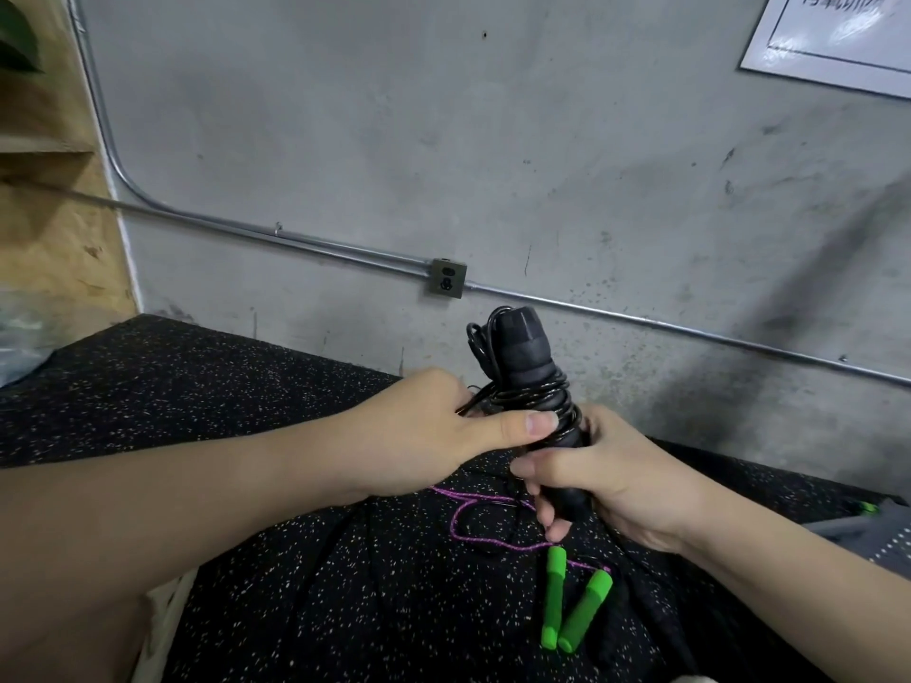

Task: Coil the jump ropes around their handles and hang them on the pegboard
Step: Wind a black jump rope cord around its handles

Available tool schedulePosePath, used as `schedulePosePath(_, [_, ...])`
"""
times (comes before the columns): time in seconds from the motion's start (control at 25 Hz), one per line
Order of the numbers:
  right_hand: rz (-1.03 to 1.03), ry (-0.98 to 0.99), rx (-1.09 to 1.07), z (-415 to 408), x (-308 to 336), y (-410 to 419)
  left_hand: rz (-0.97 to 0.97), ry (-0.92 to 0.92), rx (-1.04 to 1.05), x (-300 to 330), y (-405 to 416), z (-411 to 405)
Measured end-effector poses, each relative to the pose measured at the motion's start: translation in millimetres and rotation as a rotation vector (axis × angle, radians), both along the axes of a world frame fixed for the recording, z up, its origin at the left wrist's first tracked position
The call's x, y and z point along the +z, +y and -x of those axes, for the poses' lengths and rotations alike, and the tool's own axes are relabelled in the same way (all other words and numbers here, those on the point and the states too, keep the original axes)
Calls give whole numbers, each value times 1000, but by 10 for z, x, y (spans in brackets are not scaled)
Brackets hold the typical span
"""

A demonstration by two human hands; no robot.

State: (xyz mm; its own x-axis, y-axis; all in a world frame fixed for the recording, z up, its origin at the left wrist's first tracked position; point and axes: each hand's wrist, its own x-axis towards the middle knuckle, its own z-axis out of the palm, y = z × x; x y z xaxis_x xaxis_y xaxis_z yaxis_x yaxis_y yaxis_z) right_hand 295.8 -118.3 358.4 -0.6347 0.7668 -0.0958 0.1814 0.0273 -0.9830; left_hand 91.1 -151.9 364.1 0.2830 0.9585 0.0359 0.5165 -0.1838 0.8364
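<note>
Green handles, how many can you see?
2. One green handle lies on the speckled black mat, below the hands. The other green handle lies just right of it, tilted, their lower ends nearly touching. More could be hidden out of view.

Dim, even indoor light; soft shadow on wall (739, 337); wide-angle edges bend.

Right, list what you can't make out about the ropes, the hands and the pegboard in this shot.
- Pegboard: not in the head view at all.
- Black jump rope: its lower handle ends sit inside the right hand; whether two handles are bundled is unclear.
- Its loose end: hidden behind the left hand.
- Purple cord: partly under both hands; its joints with the green handles are too small to see.
- Wall poster: cut off by the frame edge, text blurred.
</note>
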Motion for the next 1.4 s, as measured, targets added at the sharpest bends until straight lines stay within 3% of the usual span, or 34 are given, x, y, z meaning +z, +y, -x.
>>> schedulePosePath(0.24, [-164, -152, -36, -23, -22, 60, -61, -23, 44, -172, -39, -116])
schedulePosePath(0.48, [-379, -183, -112, 74, -191, -2, -182, 27, 70, -226, -116, -134])
schedulePosePath(0.56, [-251, -152, -28, 30, -146, 6, -174, -57, 14, -202, -97, -100])
schedulePosePath(0.72, [339, 95, 457, -119, -42, -24, -125, -173, -299, -136, -87, -69])
schedulePosePath(0.8, [443, 198, 510, -114, -64, -24, -131, -225, -314, -132, -63, -80])
schedulePosePath(0.92, [358, 155, 406, -86, -47, -30, -158, -185, -242, -129, 4, -50])
schedulePosePath(1.08, [132, 70, 149, -40, -28, -12, -181, 87, -42, -112, 75, 19])
schedulePosePath(1.4, [-214, -48, -145, 139, -91, 41, -263, 24, 69, -199, 105, -4])
